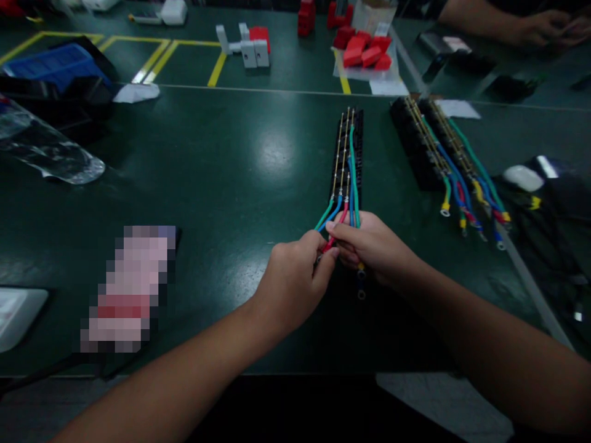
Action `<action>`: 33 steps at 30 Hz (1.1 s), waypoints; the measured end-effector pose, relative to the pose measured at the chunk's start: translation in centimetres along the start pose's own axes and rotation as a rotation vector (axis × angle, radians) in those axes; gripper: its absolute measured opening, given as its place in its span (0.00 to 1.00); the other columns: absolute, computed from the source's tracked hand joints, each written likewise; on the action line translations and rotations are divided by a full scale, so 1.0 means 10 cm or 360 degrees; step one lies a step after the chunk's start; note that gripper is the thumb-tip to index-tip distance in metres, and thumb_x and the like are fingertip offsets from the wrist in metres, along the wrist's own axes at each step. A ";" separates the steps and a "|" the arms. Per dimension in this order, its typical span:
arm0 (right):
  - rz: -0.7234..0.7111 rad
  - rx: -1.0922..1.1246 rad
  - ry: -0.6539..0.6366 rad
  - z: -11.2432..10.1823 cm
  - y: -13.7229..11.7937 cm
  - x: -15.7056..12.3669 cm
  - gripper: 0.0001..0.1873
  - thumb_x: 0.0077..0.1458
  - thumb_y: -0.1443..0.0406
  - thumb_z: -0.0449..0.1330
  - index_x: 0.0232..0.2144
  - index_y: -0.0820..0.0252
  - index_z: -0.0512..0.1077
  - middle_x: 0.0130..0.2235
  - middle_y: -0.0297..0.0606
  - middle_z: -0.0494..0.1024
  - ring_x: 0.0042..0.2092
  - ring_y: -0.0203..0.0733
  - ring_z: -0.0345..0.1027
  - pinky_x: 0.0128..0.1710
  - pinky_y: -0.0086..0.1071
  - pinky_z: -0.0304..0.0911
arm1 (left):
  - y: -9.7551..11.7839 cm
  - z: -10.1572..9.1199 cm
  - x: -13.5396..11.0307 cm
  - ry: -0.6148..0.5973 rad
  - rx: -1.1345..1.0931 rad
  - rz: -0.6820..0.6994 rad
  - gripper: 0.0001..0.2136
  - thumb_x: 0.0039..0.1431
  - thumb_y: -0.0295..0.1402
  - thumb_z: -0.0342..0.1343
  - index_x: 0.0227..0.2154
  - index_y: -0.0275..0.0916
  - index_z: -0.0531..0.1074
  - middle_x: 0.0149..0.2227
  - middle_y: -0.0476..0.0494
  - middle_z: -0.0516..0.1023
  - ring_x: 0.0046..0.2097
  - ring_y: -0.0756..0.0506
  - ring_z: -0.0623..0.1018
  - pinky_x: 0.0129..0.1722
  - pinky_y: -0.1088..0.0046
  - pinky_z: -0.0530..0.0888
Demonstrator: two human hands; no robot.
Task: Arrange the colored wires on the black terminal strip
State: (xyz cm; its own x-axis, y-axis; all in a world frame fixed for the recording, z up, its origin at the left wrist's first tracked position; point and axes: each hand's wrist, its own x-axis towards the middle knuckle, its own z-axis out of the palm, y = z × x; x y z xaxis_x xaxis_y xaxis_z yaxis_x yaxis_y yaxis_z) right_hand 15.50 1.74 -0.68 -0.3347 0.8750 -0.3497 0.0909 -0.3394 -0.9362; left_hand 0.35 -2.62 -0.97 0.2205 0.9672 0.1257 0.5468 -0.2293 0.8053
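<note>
A long black strip (339,160) with brass-coloured bars lies on the green table, its near end toward me. Green, blue and red wires (354,172) run from it into my hands. My left hand (298,271) pinches the red wire (329,246) near its end, with green and blue wires passing by its fingers. Close against it, my right hand (369,243) is closed around the wires, its thumb beside the red one. Below the right hand hang ring terminals (361,294) on wire ends. The fingers partly hide the wires between the two hands.
Two similar wired black strips (427,144) lie to the right. Red plastic blocks (364,52) and grey pieces (255,53) stand at the back. A pixelated phone-like object (132,289) is at left, near a blue bin (58,67). Another person's hands (549,31) are at the far right.
</note>
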 end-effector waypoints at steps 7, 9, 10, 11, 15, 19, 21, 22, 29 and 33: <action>0.0002 -0.0026 -0.0038 -0.02 -0.01 0.02 0.14 0.57 0.63 0.57 0.21 0.59 0.61 0.14 0.26 0.59 0.15 0.28 0.50 0.14 0.24 0.49 | 0.00 0.01 0.00 -0.0061 0.0209 0.0052 0.07 0.62 0.33 0.53 0.32 0.35 0.71 0.23 0.49 0.75 0.23 0.51 0.71 0.24 0.75 0.62; 0.0009 -0.0027 -0.0032 -0.01 -0.01 0.01 0.14 0.57 0.63 0.57 0.21 0.59 0.62 0.13 0.26 0.59 0.15 0.28 0.50 0.14 0.25 0.49 | 0.00 0.00 0.00 -0.0037 0.0274 0.0103 0.07 0.61 0.33 0.54 0.31 0.35 0.71 0.23 0.49 0.75 0.23 0.51 0.71 0.24 0.74 0.62; 0.0013 -0.0032 -0.0029 -0.01 -0.02 0.01 0.14 0.57 0.63 0.57 0.21 0.59 0.62 0.13 0.26 0.59 0.15 0.28 0.51 0.15 0.25 0.49 | 0.00 0.00 0.00 -0.0021 0.0306 0.0131 0.07 0.61 0.33 0.54 0.31 0.35 0.72 0.23 0.49 0.75 0.23 0.51 0.71 0.24 0.74 0.61; 0.0017 -0.0037 -0.0031 -0.01 -0.02 0.01 0.14 0.57 0.63 0.57 0.21 0.59 0.62 0.13 0.26 0.59 0.15 0.29 0.51 0.15 0.25 0.49 | 0.00 0.00 0.01 -0.0007 0.0333 0.0159 0.07 0.61 0.33 0.54 0.30 0.35 0.72 0.23 0.48 0.75 0.23 0.50 0.71 0.24 0.74 0.61; 0.0034 -0.0022 -0.0045 -0.01 -0.02 0.00 0.14 0.57 0.64 0.57 0.21 0.59 0.61 0.13 0.26 0.59 0.15 0.29 0.51 0.15 0.25 0.49 | -0.01 -0.01 0.02 0.0001 0.0381 0.0214 0.07 0.61 0.33 0.54 0.31 0.36 0.73 0.25 0.47 0.77 0.25 0.49 0.74 0.26 0.73 0.63; 0.0032 -0.0012 -0.0067 -0.02 -0.01 0.00 0.13 0.57 0.64 0.57 0.22 0.59 0.61 0.13 0.26 0.60 0.15 0.29 0.51 0.15 0.25 0.50 | 0.00 0.00 0.02 -0.0034 0.0409 0.0182 0.08 0.62 0.32 0.52 0.32 0.36 0.74 0.26 0.46 0.78 0.27 0.48 0.75 0.28 0.71 0.64; 0.0029 -0.0002 -0.0068 -0.02 -0.01 0.01 0.13 0.58 0.64 0.56 0.22 0.59 0.61 0.13 0.25 0.60 0.14 0.29 0.51 0.15 0.25 0.50 | 0.00 0.00 0.02 -0.0047 0.0430 0.0169 0.09 0.63 0.32 0.51 0.31 0.35 0.73 0.26 0.46 0.77 0.26 0.48 0.75 0.28 0.71 0.64; 0.0027 0.0004 -0.0067 -0.02 0.00 0.01 0.13 0.58 0.64 0.56 0.22 0.59 0.61 0.13 0.25 0.60 0.14 0.28 0.51 0.15 0.25 0.50 | 0.00 0.00 0.02 -0.0049 0.0440 0.0169 0.09 0.63 0.33 0.50 0.31 0.35 0.73 0.26 0.46 0.77 0.26 0.48 0.74 0.27 0.71 0.64; 0.0013 -0.0001 -0.0100 -0.02 0.01 0.02 0.14 0.58 0.64 0.56 0.21 0.59 0.61 0.13 0.25 0.60 0.14 0.28 0.50 0.15 0.24 0.50 | -0.01 0.01 0.03 -0.0032 0.0493 0.0174 0.09 0.63 0.32 0.50 0.31 0.35 0.72 0.25 0.46 0.76 0.25 0.48 0.74 0.27 0.71 0.63; 0.0015 -0.0002 -0.0096 -0.02 0.00 0.02 0.14 0.58 0.65 0.56 0.21 0.59 0.61 0.13 0.26 0.60 0.14 0.28 0.51 0.15 0.24 0.50 | -0.02 0.03 0.02 0.0012 0.0424 0.0180 0.07 0.62 0.32 0.52 0.31 0.36 0.72 0.25 0.46 0.77 0.26 0.49 0.74 0.27 0.72 0.64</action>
State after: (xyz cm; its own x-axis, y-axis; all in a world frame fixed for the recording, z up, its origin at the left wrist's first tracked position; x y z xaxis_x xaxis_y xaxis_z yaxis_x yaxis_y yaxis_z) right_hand 15.57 1.99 -0.73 -0.3899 0.8493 -0.3559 0.0953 -0.3472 -0.9329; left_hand 0.48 -2.42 -1.26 0.2868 0.9344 0.2114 0.7120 -0.3555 0.6056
